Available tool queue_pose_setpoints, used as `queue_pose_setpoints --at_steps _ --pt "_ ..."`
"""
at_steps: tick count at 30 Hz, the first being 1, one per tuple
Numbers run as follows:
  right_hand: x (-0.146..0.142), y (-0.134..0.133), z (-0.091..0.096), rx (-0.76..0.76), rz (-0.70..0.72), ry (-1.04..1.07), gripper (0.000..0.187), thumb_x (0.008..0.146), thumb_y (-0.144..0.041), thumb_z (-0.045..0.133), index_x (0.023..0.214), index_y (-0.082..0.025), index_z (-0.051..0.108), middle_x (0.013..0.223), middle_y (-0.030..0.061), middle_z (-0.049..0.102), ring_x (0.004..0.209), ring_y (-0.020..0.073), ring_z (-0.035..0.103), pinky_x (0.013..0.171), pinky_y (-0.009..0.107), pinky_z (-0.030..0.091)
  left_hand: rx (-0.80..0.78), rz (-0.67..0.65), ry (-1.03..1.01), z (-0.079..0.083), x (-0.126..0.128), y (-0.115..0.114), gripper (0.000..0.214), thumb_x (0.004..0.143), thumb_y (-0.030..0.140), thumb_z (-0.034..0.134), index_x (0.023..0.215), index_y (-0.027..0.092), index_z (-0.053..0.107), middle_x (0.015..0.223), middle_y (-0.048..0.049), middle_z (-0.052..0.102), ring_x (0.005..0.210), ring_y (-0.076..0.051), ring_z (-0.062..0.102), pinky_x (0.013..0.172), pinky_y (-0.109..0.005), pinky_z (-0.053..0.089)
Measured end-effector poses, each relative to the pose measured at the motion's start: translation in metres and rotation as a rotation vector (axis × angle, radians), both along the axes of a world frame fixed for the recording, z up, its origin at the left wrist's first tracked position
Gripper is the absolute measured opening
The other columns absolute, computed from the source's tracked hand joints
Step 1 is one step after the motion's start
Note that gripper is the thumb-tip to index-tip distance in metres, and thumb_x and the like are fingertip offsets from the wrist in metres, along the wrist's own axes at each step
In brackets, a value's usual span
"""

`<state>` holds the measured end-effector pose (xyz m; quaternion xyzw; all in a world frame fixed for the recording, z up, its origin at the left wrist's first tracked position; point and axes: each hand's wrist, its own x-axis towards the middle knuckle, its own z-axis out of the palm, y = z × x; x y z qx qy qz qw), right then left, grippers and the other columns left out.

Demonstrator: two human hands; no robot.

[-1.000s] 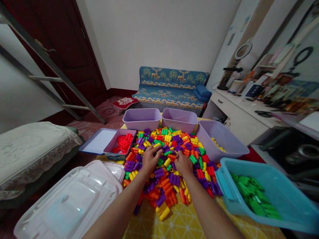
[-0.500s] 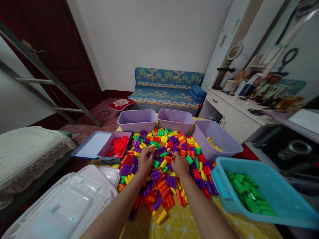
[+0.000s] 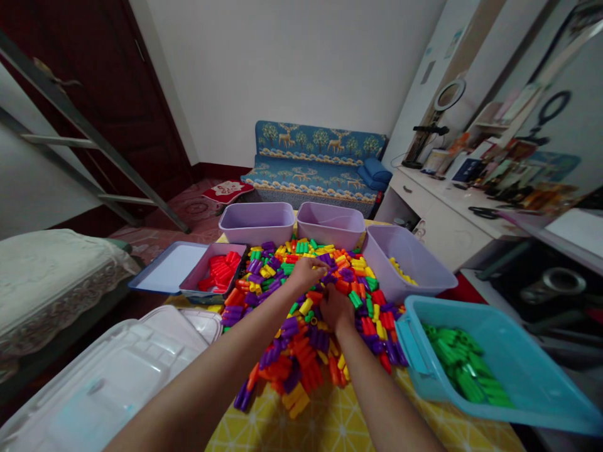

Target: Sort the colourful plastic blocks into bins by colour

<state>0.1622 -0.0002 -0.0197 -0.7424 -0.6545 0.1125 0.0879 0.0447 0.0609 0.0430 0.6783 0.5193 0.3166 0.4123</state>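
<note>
A heap of plastic tube-shaped building pieces [image 3: 287,326] in purple, orange, yellow, green and red covers the middle of the table. My left hand [image 3: 308,275] reaches over the far middle of the heap, fingers pointing right and bent together; whatever is between the fingertips is too small to name. Just below and right of it, my right hand [image 3: 337,307] presses down among the pieces with curled fingers. Its fingertips are hidden, and so is anything they grip. Yellow and green pieces lie around both hands.
Lilac bins [image 3: 257,227] line the far edge; the right-hand lilac bin [image 3: 436,276] holds yellow pieces. A turquoise box [image 3: 546,370] of green pieces stands at right. On the left are a bin of red pieces [image 3: 220,271] and white lids [image 3: 108,383]. A yellow patterned cloth [image 3: 330,420] covers the table.
My left hand has moved right and slightly away from me, close to my right hand. The right hand stays nearly in place, its fingers lower in the heap. The view has shifted slightly.
</note>
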Motion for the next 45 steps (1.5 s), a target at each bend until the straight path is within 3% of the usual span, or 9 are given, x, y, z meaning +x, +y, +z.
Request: queue_pose_setpoints --at_steps 5,10,13,18,23,32,36,39,45 --pt "-0.001 -0.001 0.000 0.062 -0.001 -0.031 0.020 0.089 -0.016 0.041 0.102 -0.019 0.056 0.091 0.0067 0.071 0.087 0.0173 0.067 0.068 0.024 0.037 -0.104 -0.260 -0.143 0.039 0.065 0.026 0.022 0.078 0.029 0.066 0.088 0.012 0.076 0.058 0.0003 0.063 0.053 -0.009 0.056 0.058 -0.021 0.049" --pt "-0.001 -0.001 0.001 0.014 -0.027 -0.002 0.022 0.091 -0.021 0.039 0.103 -0.020 0.058 0.091 0.0073 0.071 0.084 0.0185 0.067 0.066 0.025 0.037 0.085 -0.363 -0.571 0.061 0.101 0.034 0.043 0.082 0.026 0.064 0.123 0.013 0.063 0.092 -0.0066 0.072 0.079 -0.012 0.064 0.077 -0.026 0.051" --pt "0.000 -0.001 0.000 0.044 -0.010 0.011 0.020 0.088 -0.018 0.042 0.101 -0.020 0.057 0.091 0.0064 0.071 0.085 0.0173 0.066 0.068 0.024 0.037 0.239 -0.202 -0.589 0.040 0.078 0.029 0.036 0.082 0.018 0.059 0.117 0.016 0.066 0.112 -0.0094 0.069 0.100 -0.018 0.064 0.090 -0.030 0.050" --pt "0.000 -0.001 0.000 0.025 -0.026 0.007 0.020 0.088 -0.023 0.043 0.104 -0.022 0.055 0.088 0.0057 0.070 0.081 0.0188 0.066 0.062 0.026 0.035 0.429 0.195 -0.072 -0.034 -0.016 0.014 0.033 0.078 0.006 0.053 0.103 0.019 0.070 0.109 -0.0066 0.069 0.108 -0.021 0.061 0.102 -0.039 0.045" --pt "0.000 0.001 -0.001 0.015 -0.009 -0.005 0.018 0.085 -0.021 0.043 0.098 -0.023 0.054 0.087 0.0041 0.070 0.081 0.0192 0.066 0.062 0.028 0.033 0.478 0.276 0.164 -0.080 -0.081 -0.003 0.039 0.080 0.009 0.053 0.117 0.017 0.063 0.119 -0.0093 0.064 0.113 -0.023 0.058 0.101 -0.039 0.046" --pt "0.002 0.004 -0.006 0.025 -0.001 -0.030 0.015 0.083 -0.021 0.044 0.094 -0.023 0.053 0.083 0.0025 0.070 0.079 0.0189 0.066 0.059 0.028 0.028 0.441 0.049 0.506 -0.062 -0.082 -0.016 0.033 0.084 0.015 0.051 0.112 0.021 0.067 0.112 -0.0072 0.068 0.107 -0.022 0.060 0.097 -0.035 0.046" --pt "0.002 0.004 -0.007 0.027 -0.002 -0.045 0.014 0.084 -0.021 0.044 0.094 -0.024 0.053 0.084 0.0025 0.070 0.079 0.0183 0.065 0.059 0.027 0.028 0.535 0.276 0.665 -0.043 -0.092 -0.021 0.035 0.087 0.027 0.054 0.121 0.024 0.062 0.132 -0.0099 0.056 0.122 -0.030 0.048 0.101 -0.045 0.041" --pt "0.002 0.003 -0.008 0.027 -0.009 -0.056 0.013 0.085 -0.022 0.043 0.094 -0.024 0.053 0.083 0.0026 0.070 0.077 0.0181 0.065 0.058 0.027 0.027 0.386 0.449 0.782 -0.041 -0.098 -0.020 0.043 0.085 0.026 0.054 0.127 0.019 0.057 0.135 -0.0173 0.051 0.119 -0.035 0.049 0.094 -0.049 0.044" --pt "0.002 0.003 -0.007 0.024 -0.002 -0.052 0.016 0.084 -0.021 0.043 0.096 -0.023 0.054 0.082 0.0029 0.069 0.077 0.0183 0.065 0.059 0.027 0.028 0.351 0.245 0.577 -0.058 -0.093 -0.021 0.037 0.085 0.017 0.050 0.120 0.021 0.062 0.120 -0.0102 0.062 0.108 -0.023 0.059 0.093 -0.035 0.046"
